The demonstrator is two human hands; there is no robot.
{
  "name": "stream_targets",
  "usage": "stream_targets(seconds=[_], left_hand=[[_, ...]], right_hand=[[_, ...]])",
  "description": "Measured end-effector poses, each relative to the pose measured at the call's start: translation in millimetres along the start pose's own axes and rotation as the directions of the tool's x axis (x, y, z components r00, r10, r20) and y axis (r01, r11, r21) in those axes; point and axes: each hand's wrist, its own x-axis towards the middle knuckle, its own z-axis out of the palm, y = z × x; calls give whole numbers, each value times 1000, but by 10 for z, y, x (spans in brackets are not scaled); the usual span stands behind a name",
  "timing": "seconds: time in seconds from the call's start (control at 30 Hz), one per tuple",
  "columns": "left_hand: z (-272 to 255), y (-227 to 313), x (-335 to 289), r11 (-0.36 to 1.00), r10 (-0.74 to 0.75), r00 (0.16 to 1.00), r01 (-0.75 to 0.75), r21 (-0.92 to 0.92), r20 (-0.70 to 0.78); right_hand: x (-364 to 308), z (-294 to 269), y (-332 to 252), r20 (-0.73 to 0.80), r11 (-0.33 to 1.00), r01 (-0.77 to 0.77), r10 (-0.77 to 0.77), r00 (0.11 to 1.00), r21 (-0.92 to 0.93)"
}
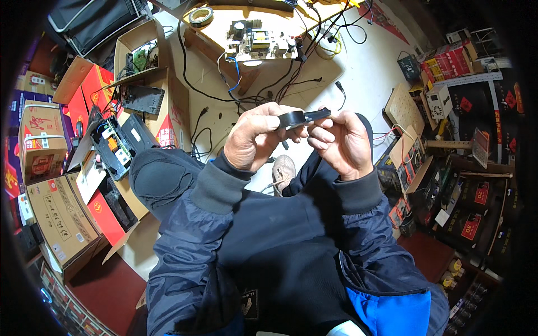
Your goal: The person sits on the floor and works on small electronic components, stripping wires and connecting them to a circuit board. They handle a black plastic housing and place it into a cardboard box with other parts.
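Over my lap, both hands are raised close together. In my left hand (253,134) is a small round black thing that looks like a roll of black tape (291,119), gripped between thumb and fingers. A dark flat strip (318,114) stretches from it toward my right hand (344,143). The right thumb and forefinger close on the strip's far end, while the other fingers curl inward. My fingers partly cover both pieces.
Ahead stands a wooden table (216,40) bearing a circuit board (260,43) and a tape roll (200,17). Black cables (269,92) trail across the floor. Cardboard boxes (61,218) and an opened electronic device (115,148) crowd the left; stacked goods (448,67) line the right.
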Motion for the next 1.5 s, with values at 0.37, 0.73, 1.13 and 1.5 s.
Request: stream_targets(seconds=[0.37,0.73,1.13,1.5], left_hand=[[3,-22,39,999,-39,994,36,-29,-105],[68,-69,48,917,135,954,-18,399,-267],[194,-59,-12,203,367,929,-123,971,42],[169,581,40,358,601,790,-405,841,124]], right_hand=[[7,205,140,446,-137,442,-511,735,-886],[64,233,35,468,-272,381,-488,737,-883],[-70,195,189,251,-18,273,-452,856,-962],[95,-545,-285,-57,388,179,-525,849,-904]])
